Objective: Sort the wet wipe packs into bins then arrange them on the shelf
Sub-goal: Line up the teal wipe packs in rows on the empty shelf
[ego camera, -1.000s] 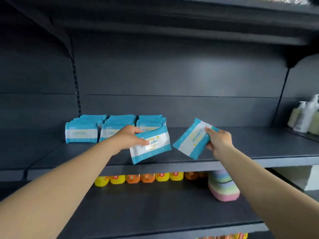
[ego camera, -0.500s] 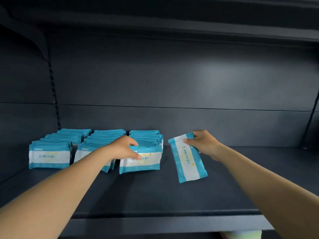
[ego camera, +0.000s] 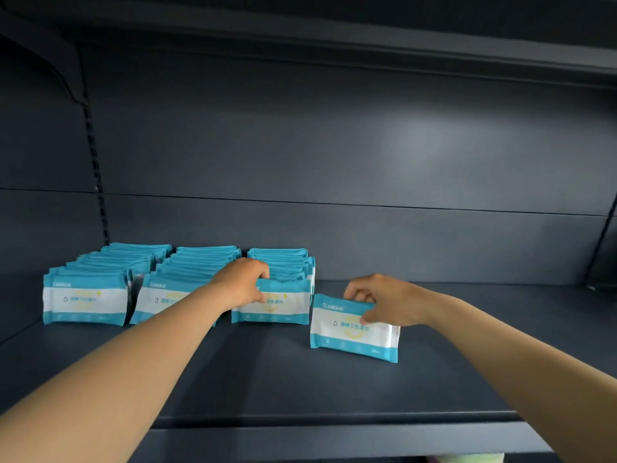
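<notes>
While I watch the head view, left hand (ego camera: 241, 283) grips front pack (ego camera: 278, 304) of third row (ego camera: 283, 262) | right hand (ego camera: 384, 300) pinches loose pack (ego camera: 350, 332), upright on shelf (ego camera: 267, 379), just right of that row | two more rows (ego camera: 133, 275) far left.

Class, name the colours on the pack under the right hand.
Teal bands around a white middle on the wet wipe pack, head view.
</notes>
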Demonstrator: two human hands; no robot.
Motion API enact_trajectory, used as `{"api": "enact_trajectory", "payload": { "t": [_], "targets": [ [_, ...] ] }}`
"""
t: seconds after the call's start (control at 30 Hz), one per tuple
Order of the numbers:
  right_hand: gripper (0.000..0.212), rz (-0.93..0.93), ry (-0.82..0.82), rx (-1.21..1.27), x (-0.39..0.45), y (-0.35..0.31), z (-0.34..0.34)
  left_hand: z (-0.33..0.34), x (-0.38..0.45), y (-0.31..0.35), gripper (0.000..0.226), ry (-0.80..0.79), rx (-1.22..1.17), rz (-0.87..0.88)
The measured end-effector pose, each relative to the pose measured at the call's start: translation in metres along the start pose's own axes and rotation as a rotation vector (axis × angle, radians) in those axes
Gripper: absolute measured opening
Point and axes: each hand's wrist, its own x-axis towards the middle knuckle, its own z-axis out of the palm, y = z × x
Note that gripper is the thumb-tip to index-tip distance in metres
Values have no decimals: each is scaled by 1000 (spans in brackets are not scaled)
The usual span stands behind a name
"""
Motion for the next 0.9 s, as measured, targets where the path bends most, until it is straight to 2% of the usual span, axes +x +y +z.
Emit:
{"api": "enact_trajectory", "payload": {
  "t": [0.2,0.43,0.57,0.67,0.8,0.9],
  "targets": [
    [27,20,72,36,5,-1,11,1,0,-2,47,111,68,13],
    [34,-145,311,28,49,-54,46,-15,-24,-10,64,32,-122,121],
    [33,-223,446,-76,76,-82,67,-6,-27,-14,64,84,58,128],
    [43,-173,530,-175,80,-72,71,1,-23,-19,61,115,130,95],
    [66,-98,504,-200,83,-53,74,8,-15,-19,63,148,211,126],
    [72,-134,443,-207,90,-50,78,10,-8,-19,68,164,260,155]
  ]
}}
